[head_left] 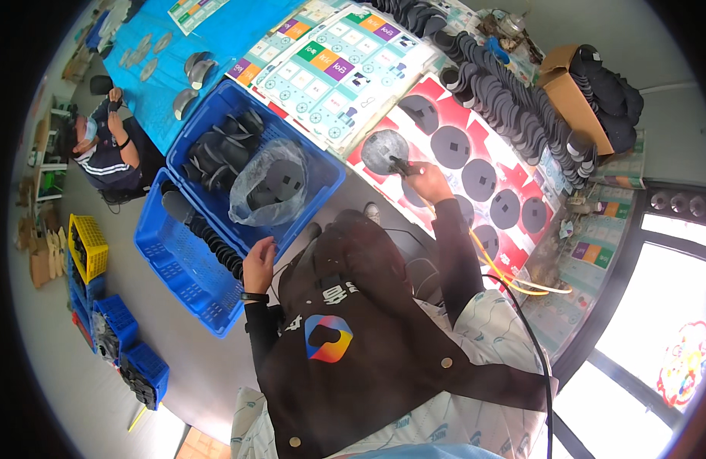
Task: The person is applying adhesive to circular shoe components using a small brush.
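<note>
My right hand (427, 180) is closed on a dark hand tool (402, 164) whose tip presses on a round grey disc (383, 150) lying at the edge of a red sheet (475, 115). A yellow hose (490, 264) runs back from the tool past my arm. My left hand (258, 264) reaches down to the rim of a blue crate (177, 268), fingers curled beside a row of black discs (215, 249) standing on edge. Whether it grips one is not visible.
A second blue crate (322, 172) holds dark discs and a clear plastic bag (269, 183). Several dark discs lie on the red sheet. Rows of black discs (506, 103) and a cardboard box (571, 96) stand at the back. Another person (100, 149) sits at left, near a yellow crate (89, 245).
</note>
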Available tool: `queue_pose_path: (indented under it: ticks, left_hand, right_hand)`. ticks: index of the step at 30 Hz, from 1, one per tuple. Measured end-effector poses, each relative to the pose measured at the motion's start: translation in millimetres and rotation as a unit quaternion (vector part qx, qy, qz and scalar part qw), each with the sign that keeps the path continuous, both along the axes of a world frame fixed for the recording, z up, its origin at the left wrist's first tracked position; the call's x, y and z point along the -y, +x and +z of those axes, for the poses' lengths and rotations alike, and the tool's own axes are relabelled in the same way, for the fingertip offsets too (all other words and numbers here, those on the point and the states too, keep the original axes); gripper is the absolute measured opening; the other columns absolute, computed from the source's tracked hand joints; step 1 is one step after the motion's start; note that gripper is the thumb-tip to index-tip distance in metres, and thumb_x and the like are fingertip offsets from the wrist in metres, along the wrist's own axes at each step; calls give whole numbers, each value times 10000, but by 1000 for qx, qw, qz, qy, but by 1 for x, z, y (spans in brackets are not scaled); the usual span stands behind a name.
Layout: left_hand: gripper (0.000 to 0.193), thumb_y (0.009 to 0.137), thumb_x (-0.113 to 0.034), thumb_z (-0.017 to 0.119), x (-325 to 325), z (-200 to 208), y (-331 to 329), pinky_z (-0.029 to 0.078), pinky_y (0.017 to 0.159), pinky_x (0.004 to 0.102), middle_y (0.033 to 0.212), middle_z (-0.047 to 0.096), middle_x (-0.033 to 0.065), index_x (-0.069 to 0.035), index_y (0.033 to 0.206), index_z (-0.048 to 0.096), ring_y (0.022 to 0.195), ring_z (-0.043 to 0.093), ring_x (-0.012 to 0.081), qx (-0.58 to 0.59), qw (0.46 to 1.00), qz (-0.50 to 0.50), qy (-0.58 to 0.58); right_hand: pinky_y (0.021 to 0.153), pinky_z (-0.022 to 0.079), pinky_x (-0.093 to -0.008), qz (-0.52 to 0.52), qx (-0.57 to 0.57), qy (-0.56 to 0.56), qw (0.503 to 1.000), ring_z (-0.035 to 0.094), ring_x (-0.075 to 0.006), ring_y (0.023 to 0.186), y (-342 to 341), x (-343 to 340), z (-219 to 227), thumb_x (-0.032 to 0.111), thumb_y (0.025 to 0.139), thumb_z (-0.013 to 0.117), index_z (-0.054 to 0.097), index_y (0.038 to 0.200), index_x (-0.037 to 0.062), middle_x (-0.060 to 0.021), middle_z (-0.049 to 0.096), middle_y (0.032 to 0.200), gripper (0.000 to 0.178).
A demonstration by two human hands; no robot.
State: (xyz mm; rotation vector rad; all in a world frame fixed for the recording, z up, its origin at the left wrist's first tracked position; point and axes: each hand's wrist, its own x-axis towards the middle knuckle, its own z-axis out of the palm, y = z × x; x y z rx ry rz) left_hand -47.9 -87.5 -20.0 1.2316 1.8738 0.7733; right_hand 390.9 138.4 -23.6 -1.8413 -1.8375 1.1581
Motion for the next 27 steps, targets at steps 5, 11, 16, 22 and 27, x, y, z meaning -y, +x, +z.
queue_pose_path:
  ticks: [5, 11, 16, 22, 27]
  left_hand:
    - [229, 1008, -122, 642, 7, -4, 0, 564, 816, 310, 1022, 759, 127, 0, 1197, 686, 944, 742, 183, -7, 1000, 1, -6]
    - [239, 1014, -120, 630, 4, -4, -2, 563, 809, 300, 1013, 762, 117, -6, 1217, 684, 902, 731, 166, -12, 1000, -16, -10]
    - [225, 1001, -118, 647, 14, -10, -7, 557, 804, 313, 998, 752, 126, -4, 1188, 694, 889, 725, 174, -18, 1000, -18, 6]
    - [234, 999, -127, 652, 14, -20, -10, 550, 793, 309, 987, 749, 134, -6, 1195, 694, 884, 718, 175, 9, 1000, -21, 15]
    - [236, 1013, -121, 640, 9, -29, -10, 550, 790, 284, 979, 758, 89, -14, 1219, 685, 879, 715, 141, 14, 997, -75, -5]
  right_hand:
    - [867, 524, -512, -87, -5, 70, 994, 653, -488, 962, 3, 4, -19, 206, 800, 628, 739, 1052, 29, -303, 688, 977, 327]
    - [905, 528, -527, -85, 17, 76, 993, 647, -504, 991, 14, 11, -28, 188, 818, 578, 756, 1035, 49, -311, 682, 999, 313]
    - [822, 518, -575, -101, 124, 102, 982, 662, -508, 898, 15, 7, -14, 167, 809, 577, 748, 980, 53, -301, 682, 895, 267]
    - [802, 537, -516, -105, 46, 20, 993, 681, -487, 862, 11, 38, -9, 178, 780, 634, 733, 949, 20, -291, 695, 867, 252]
    - [791, 547, -450, -211, -32, -42, 976, 735, -402, 872, 25, 71, 19, 215, 759, 706, 737, 1019, -1, -272, 713, 837, 339]
